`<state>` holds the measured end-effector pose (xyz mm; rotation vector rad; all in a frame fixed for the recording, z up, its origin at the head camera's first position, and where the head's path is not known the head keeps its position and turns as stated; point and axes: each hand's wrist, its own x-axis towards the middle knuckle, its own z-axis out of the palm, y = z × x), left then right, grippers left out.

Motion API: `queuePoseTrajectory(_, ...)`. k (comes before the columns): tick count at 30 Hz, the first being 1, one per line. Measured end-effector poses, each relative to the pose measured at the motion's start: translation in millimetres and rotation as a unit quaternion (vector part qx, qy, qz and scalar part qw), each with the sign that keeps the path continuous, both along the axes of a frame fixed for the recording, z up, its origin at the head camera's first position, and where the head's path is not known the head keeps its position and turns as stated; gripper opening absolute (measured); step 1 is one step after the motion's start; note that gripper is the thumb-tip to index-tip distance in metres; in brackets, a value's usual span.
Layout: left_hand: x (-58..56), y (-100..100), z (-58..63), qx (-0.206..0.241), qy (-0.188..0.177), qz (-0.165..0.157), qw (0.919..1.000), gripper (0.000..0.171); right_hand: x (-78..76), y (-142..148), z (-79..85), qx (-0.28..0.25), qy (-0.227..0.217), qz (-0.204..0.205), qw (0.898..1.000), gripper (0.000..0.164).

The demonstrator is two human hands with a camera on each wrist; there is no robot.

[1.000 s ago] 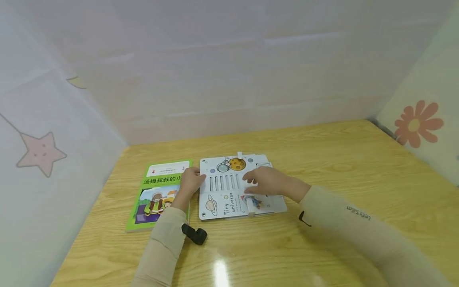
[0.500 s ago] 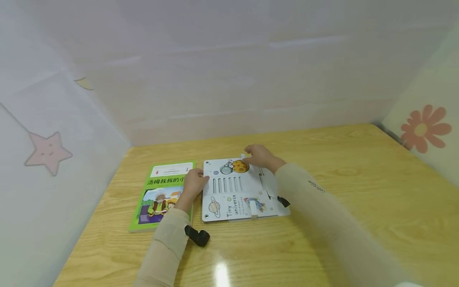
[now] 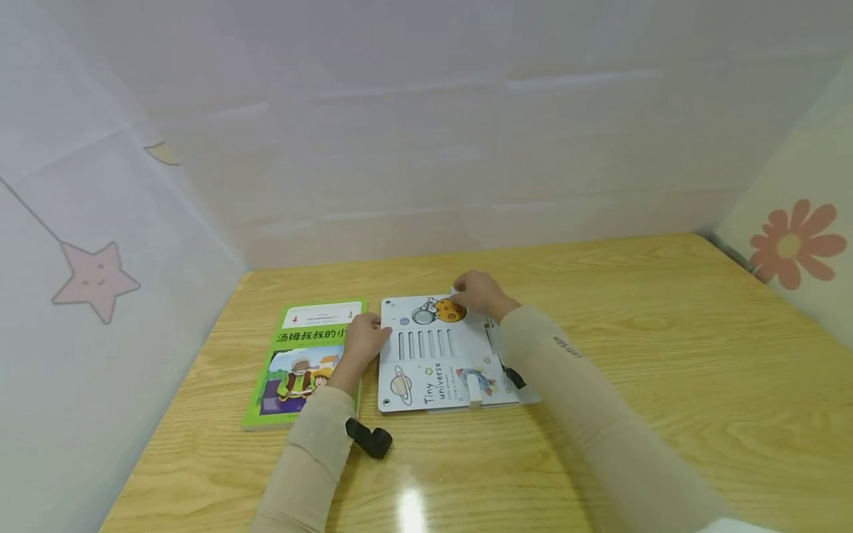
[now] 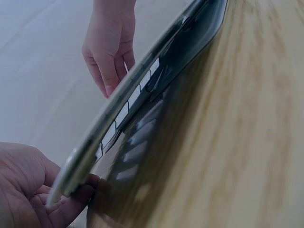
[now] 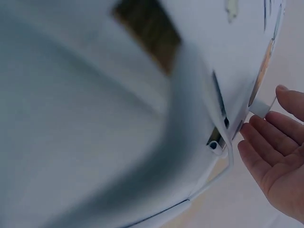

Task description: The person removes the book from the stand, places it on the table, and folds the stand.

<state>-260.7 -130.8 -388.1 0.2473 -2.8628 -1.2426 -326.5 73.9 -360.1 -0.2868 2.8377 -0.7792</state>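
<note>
A white folding book stand, printed with an astronaut, planets and "Tiny universe", lies on the table. My left hand grips its left edge, with fingers curled beneath the panel in the left wrist view. At the far edge, my right hand is at a small white page clip; the right wrist view has this clip between thumb and fingers. A second white clip lies over the near edge, beside the printed rocket. The left wrist view shows the panel raised at a slant above the wood.
Left of the stand lies a green-bordered picture book, partly covered by my left hand and forearm. Wood-grain table extends to the right. A pale wall covering rises behind. Black wrist mounts sit on both sleeves.
My right hand has moved from the middle of the stand to the clip at its far edge, and stays there. The left hand keeps its hold on the left edge.
</note>
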Motion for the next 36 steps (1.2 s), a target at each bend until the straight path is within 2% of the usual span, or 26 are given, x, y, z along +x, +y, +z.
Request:
queuePoseTrajectory(9,-0.8,-1,-0.3,0.002,-0.007,0.003,1.0000,0.035,2.1,-4,-3.5,0.014,0.025,-0.010,1.000,0.037)
queuePoseTrajectory(23,-3.6,-1,1.9,0.002,0.001,-0.001,1.0000,0.033,3.5,-3,-4.4,0.009,0.027,-0.013,1.000,0.037)
queuePoseTrajectory(30,-3.4,-4,-1.0,0.007,-0.011,0.000,0.9999,0.033,7.6,-2,-6.9,-0.017,0.029,-0.006,0.999,0.042)
queuePoseTrajectory(36,-1.8,-8,1.0,-0.010,-0.024,-0.008,0.9996,0.025,15.2,-1,-1.5,-0.004,0.041,0.009,0.999,0.045)
